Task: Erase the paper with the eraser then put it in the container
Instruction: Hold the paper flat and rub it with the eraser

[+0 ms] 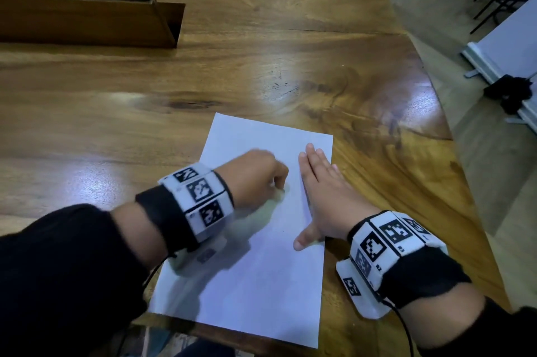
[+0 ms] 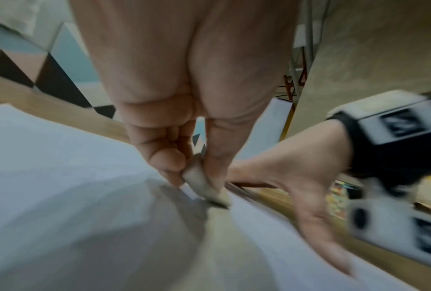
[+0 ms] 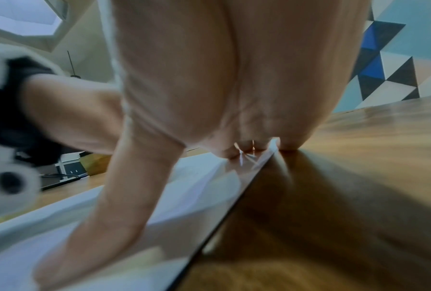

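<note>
The paper lies on the table, its right edge just under the right hand, whose straight fingers lie close together and press flat on the sheet, thumb spread toward the near side. The little finger side of that hand reaches past the paper's edge onto bare wood. Beyond both hands' fingertips the sheet ends soon, and wide bare wood stretches from there; the table's right edge curves away to the right of the right hand.

The left hand, just left of the right one, pinches the eraser between thumb and fingertips, its lower tip touching the paper. The eraser looks small, pale and greyish, smudged darker at the tip; motion blur hides finer detail. The sheet is white, and no marks can be made out on it.

Far ahead and to the left of the left hand stands a brown cardboard container, well apart from the paper. The tabletop is glossy, grained wood. A wall with coloured triangles shows behind.
</note>
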Demonstrator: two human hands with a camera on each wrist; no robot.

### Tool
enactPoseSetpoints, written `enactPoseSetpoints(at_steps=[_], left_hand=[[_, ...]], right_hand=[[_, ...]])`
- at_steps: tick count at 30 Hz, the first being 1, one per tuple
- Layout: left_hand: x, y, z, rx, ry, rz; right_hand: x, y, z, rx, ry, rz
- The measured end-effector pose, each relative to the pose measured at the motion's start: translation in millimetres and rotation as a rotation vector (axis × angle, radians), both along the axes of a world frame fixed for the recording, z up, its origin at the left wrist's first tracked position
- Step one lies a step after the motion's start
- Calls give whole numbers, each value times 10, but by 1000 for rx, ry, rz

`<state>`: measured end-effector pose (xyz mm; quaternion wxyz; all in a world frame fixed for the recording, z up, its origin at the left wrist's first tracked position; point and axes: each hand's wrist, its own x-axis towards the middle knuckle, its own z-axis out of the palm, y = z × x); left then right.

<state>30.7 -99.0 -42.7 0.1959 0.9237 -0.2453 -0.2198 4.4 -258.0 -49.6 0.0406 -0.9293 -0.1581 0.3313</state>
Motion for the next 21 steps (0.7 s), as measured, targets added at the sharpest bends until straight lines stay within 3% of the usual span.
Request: enactPoseSetpoints(at_steps=[3, 8, 11, 17, 21], left_hand=[[27, -29, 0, -25, -59, 92], [-534, 243, -85, -106, 61, -37], [-667, 320, -109, -132, 96, 0], [-541, 362, -50, -77, 212, 12], [-189, 288, 67, -79, 97, 169]], right_hand=[[3, -1, -4, -9, -2, 1], [-1, -6, -15, -7, 3, 1], [6, -2, -17, -13, 1, 3], [-44, 108, -73, -42, -15, -5], [-46, 133, -88, -93, -34, 14]])
